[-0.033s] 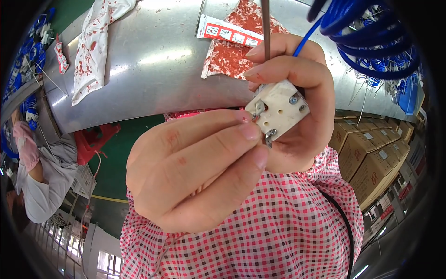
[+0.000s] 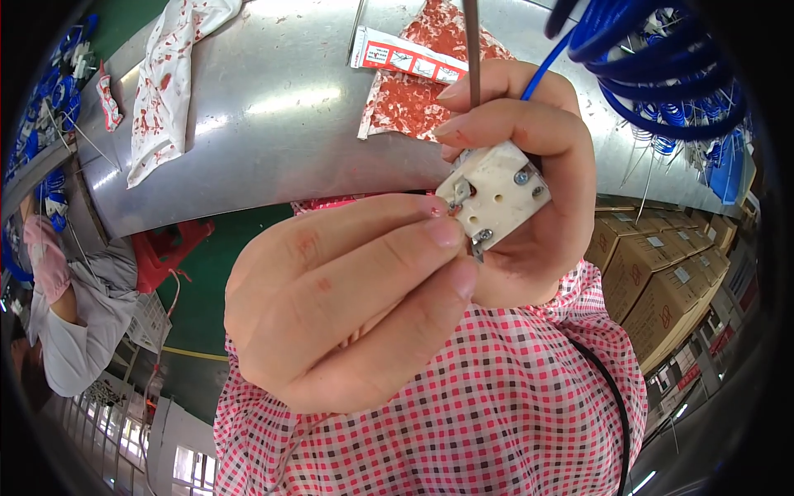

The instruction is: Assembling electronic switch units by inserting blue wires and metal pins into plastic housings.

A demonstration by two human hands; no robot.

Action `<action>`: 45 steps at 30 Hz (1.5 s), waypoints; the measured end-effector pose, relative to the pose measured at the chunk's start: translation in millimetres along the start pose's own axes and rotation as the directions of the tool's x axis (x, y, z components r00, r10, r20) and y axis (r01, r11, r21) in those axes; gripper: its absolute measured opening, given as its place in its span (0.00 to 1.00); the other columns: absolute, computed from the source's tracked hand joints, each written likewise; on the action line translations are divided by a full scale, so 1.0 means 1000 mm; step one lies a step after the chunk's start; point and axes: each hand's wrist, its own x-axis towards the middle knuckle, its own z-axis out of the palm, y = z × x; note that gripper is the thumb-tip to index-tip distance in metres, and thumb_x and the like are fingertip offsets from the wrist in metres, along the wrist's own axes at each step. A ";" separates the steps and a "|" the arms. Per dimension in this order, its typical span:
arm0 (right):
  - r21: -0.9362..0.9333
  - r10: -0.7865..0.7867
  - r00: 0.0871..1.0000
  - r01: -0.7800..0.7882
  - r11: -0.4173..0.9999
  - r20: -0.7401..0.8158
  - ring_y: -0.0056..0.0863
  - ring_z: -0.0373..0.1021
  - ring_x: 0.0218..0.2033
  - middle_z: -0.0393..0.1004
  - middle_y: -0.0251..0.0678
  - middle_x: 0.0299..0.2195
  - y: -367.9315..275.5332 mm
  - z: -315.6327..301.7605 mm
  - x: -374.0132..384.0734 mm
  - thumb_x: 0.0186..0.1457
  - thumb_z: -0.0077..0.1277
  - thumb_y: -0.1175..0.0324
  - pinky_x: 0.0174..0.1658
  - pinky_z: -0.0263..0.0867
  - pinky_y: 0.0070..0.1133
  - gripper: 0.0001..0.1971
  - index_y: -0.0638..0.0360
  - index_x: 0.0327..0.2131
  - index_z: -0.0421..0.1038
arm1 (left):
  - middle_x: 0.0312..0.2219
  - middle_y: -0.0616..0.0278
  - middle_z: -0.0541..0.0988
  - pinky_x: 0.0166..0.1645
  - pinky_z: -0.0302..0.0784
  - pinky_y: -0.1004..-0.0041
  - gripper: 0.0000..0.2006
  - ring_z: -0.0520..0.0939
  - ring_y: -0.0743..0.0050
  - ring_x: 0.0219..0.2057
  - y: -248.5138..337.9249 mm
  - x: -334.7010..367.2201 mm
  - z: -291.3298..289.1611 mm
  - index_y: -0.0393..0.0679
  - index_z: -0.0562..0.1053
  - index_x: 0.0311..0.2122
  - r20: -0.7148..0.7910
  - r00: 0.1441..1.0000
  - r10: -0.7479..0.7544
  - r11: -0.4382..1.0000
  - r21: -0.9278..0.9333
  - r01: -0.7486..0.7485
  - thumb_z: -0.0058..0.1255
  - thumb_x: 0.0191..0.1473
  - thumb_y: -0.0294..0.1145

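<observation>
A small cream-coloured block (image 2: pixel 501 198) with round holes, screws and metal tabs is held between my two hands above my lap. My right hand (image 2: pixel 558 149) curls around its far and right sides, closed on it. Near that hand's fingertips a thin metal rod (image 2: pixel 473 50) comes down from the top edge; its lower end is hidden behind the fingers. A blue cord (image 2: pixel 547 68) runs behind the same fingers. My left hand (image 2: pixel 347 306) is closed, its fingertips bunched on the block's left corner. The left thumb is hidden, and red smears mark both hands.
A metal table (image 2: pixel 273 157) holds a red-stained white cloth (image 2: pixel 161 99), a tube (image 2: pixel 409 58) and a red-smeared bag (image 2: pixel 405 107). Blue coils (image 2: pixel 662 74) hang at upper right. Cardboard boxes (image 2: pixel 662 289) are stacked right. A co-worker's sleeve (image 2: pixel 83 331) is at left, near a red stool (image 2: pixel 174 248).
</observation>
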 end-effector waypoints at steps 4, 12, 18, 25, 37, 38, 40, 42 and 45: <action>0.041 0.047 0.999 -0.046 0.998 -0.014 0.25 0.62 0.30 0.62 0.52 0.34 -0.005 0.001 -0.001 0.35 0.58 0.54 0.32 0.60 0.16 0.30 0.72 0.34 0.61 | 0.29 0.47 0.73 0.29 0.78 0.69 0.10 0.78 0.55 0.27 0.002 0.002 -0.001 0.32 0.69 0.30 0.010 0.999 -0.034 0.999 0.001 0.034 0.52 0.39 0.23; 0.002 0.136 0.990 -0.136 0.991 0.023 0.27 0.61 0.31 0.63 0.48 0.33 -0.008 0.000 0.001 0.35 0.58 0.60 0.33 0.58 0.18 0.27 0.70 0.35 0.60 | 0.29 0.48 0.73 0.27 0.76 0.72 0.12 0.78 0.57 0.26 0.003 0.008 -0.005 0.32 0.69 0.30 0.062 0.995 -0.084 0.996 0.045 0.081 0.53 0.33 0.20; 0.065 0.135 0.991 -0.135 0.989 -0.004 0.30 0.60 0.31 0.66 0.38 0.27 -0.006 0.007 -0.006 0.37 0.57 0.64 0.33 0.55 0.23 0.22 0.68 0.34 0.60 | 0.28 0.48 0.73 0.26 0.76 0.74 0.14 0.77 0.58 0.25 0.000 0.016 -0.015 0.31 0.69 0.28 0.179 0.982 -0.061 0.998 0.003 0.061 0.54 0.29 0.18; 0.113 0.076 0.997 -0.072 0.991 -0.034 0.30 0.60 0.30 0.68 0.40 0.28 -0.006 0.010 -0.006 0.37 0.58 0.62 0.36 0.58 0.26 0.24 0.69 0.34 0.61 | 0.27 0.46 0.73 0.25 0.75 0.74 0.15 0.77 0.58 0.24 -0.007 0.018 -0.019 0.29 0.68 0.27 0.225 0.973 0.051 0.996 -0.083 -0.033 0.54 0.27 0.19; 0.199 0.062 0.997 -0.070 0.977 0.047 0.34 0.60 0.34 0.69 0.45 0.30 -0.005 0.008 -0.005 0.35 0.59 0.62 0.41 0.61 0.30 0.28 0.73 0.36 0.60 | 0.26 0.45 0.72 0.22 0.76 0.72 0.16 0.77 0.57 0.22 -0.003 0.017 -0.019 0.29 0.66 0.28 0.213 0.977 0.029 0.996 -0.094 -0.009 0.54 0.27 0.19; 0.183 0.058 0.998 -0.061 0.981 0.021 0.34 0.60 0.34 0.69 0.45 0.30 -0.005 0.010 -0.005 0.35 0.59 0.63 0.40 0.61 0.29 0.28 0.73 0.36 0.60 | 0.26 0.45 0.72 0.22 0.76 0.72 0.16 0.77 0.57 0.22 -0.003 0.017 -0.018 0.29 0.66 0.28 0.213 0.977 0.030 0.995 -0.096 -0.010 0.54 0.27 0.19; 0.165 0.054 0.999 -0.052 0.985 -0.005 0.34 0.60 0.33 0.69 0.44 0.30 -0.005 0.010 -0.005 0.35 0.59 0.63 0.39 0.61 0.29 0.28 0.73 0.37 0.59 | 0.26 0.45 0.72 0.22 0.76 0.71 0.16 0.77 0.56 0.22 -0.003 0.018 -0.018 0.29 0.66 0.28 0.211 0.977 0.033 0.996 -0.087 -0.015 0.54 0.28 0.19; 0.161 -0.003 1.000 0.004 0.987 -0.008 0.32 0.60 0.32 0.68 0.44 0.30 -0.002 0.009 -0.005 0.35 0.60 0.64 0.37 0.60 0.26 0.28 0.73 0.37 0.59 | 0.27 0.44 0.72 0.22 0.76 0.71 0.16 0.77 0.56 0.22 -0.004 0.016 -0.018 0.29 0.65 0.28 0.207 0.978 0.041 0.996 -0.090 -0.023 0.54 0.28 0.18; 0.183 -0.029 0.994 0.049 0.982 -0.109 0.30 0.60 0.31 0.68 0.43 0.28 0.003 0.016 -0.006 0.35 0.60 0.65 0.33 0.58 0.23 0.26 0.72 0.35 0.60 | 0.28 0.43 0.71 0.22 0.77 0.71 0.15 0.77 0.54 0.22 -0.006 0.013 -0.014 0.30 0.65 0.29 0.175 0.983 0.064 0.994 -0.094 -0.048 0.52 0.30 0.17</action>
